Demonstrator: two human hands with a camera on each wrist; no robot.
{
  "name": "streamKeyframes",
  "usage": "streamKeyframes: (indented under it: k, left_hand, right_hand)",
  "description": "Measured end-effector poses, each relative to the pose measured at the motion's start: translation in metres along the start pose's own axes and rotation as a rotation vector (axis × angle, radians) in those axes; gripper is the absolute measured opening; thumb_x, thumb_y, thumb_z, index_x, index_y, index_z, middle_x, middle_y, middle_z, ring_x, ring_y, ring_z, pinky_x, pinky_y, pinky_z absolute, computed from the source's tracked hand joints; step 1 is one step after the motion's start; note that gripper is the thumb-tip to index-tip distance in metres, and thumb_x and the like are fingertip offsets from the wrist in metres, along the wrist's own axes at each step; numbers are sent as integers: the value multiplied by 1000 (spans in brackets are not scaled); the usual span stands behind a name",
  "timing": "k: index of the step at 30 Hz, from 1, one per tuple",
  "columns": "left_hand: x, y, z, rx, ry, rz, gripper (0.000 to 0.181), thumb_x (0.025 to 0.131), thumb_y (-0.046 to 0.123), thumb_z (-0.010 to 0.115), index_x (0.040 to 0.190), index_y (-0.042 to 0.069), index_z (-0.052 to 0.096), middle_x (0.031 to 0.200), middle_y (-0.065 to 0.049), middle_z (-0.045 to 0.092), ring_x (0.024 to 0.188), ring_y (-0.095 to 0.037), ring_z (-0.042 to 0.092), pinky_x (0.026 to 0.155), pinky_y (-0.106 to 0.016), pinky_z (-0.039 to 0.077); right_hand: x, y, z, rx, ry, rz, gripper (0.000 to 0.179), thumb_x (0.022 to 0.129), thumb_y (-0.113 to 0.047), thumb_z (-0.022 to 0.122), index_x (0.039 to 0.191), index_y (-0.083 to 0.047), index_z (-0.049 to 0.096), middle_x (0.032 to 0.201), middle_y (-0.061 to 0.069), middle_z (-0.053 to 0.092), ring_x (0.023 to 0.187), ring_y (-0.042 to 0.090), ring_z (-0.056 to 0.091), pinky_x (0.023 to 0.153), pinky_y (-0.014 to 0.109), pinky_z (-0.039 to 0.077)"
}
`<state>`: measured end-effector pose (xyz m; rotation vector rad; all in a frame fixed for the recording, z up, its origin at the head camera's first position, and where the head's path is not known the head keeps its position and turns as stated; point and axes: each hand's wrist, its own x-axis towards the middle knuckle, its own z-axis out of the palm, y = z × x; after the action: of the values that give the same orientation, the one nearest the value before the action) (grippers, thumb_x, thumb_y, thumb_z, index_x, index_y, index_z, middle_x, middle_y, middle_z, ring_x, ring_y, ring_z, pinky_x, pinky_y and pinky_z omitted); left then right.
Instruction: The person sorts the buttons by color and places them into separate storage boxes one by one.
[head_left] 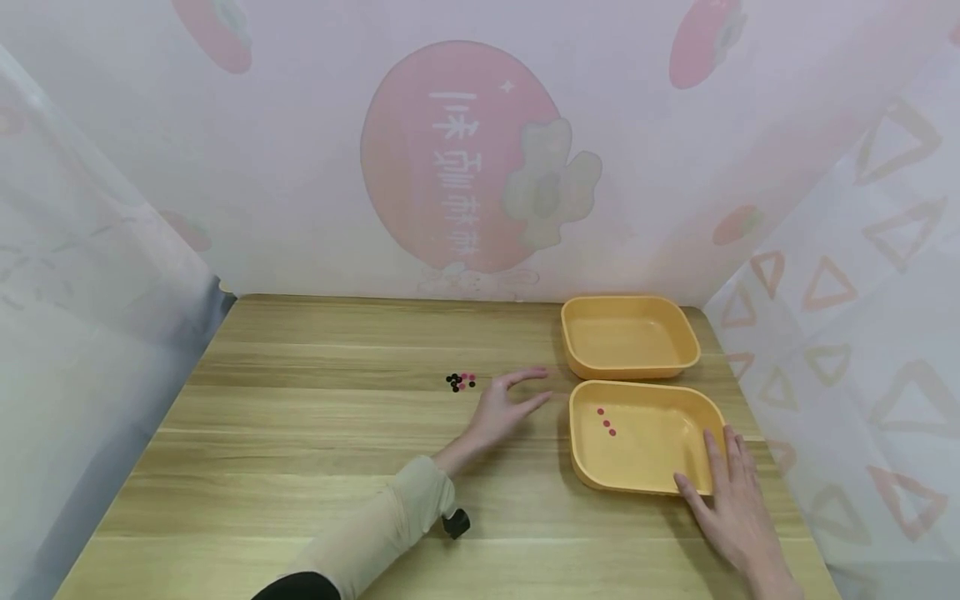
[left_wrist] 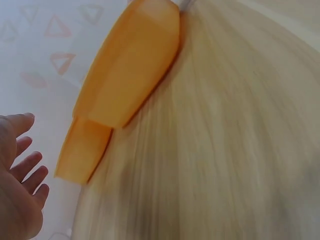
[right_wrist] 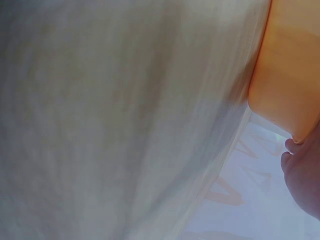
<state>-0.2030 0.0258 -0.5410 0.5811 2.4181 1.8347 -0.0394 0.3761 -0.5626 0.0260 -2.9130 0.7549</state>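
My left hand is over the table between a small cluster of black and pink discs and the near yellow tray. Its fingers are spread, with a gap between them and the thumb, and no object shows in it; the left wrist view shows the same hand with loose fingers. At the near tray's front right corner rests my right hand, fingers extended over the right rim and thumb at the front rim. Three pinkish-red discs lie inside that tray, towards its left.
Right behind the near tray stands a second yellow tray. The wooden table meets a printed back curtain, with patterned curtains at both sides. A black wrist device sits by the left sleeve.
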Motion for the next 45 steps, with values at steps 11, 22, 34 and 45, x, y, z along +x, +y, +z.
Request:
streamKeyframes:
  k: [11,22,34,45]
  left_hand:
    - [-2,-18,-27,159,62,91,38,97,8,83,133,-2,74,143,-18,75,140,-38,68,126,-57,48]
    - [0,-38,-60,311,100,122,40,96,3,83,133,-6,73,144,-25,71,126,-44,73,105,-58,63]
    - [-2,-61,-78,563,84,100,35,100,7,80,132,-7,74,138,-25,74,121,-36,75,100,-46,67]
    - [2,-71,-79,734,43,85,26,102,11,79,122,-5,78,135,-23,75,131,-38,71,113,-48,61]
  right_hand:
    - [0,0,1,-9,6,-3,87,113,-43,55,176,-5,9,183,29,-7,171,52,-8,139,68,-8]
    - [0,0,1,-5,10,-8,87,113,-43,55,176,-5,9,182,33,-2,170,53,-7,138,72,-5]
    - [0,0,1,-6,11,-7,87,113,-43,55,176,-4,9,182,34,-1,170,55,-5,137,73,-5]
    - [1,0,1,-8,18,-16,86,113,-42,56,176,-3,11,183,31,-4,169,56,-3,138,70,-5]
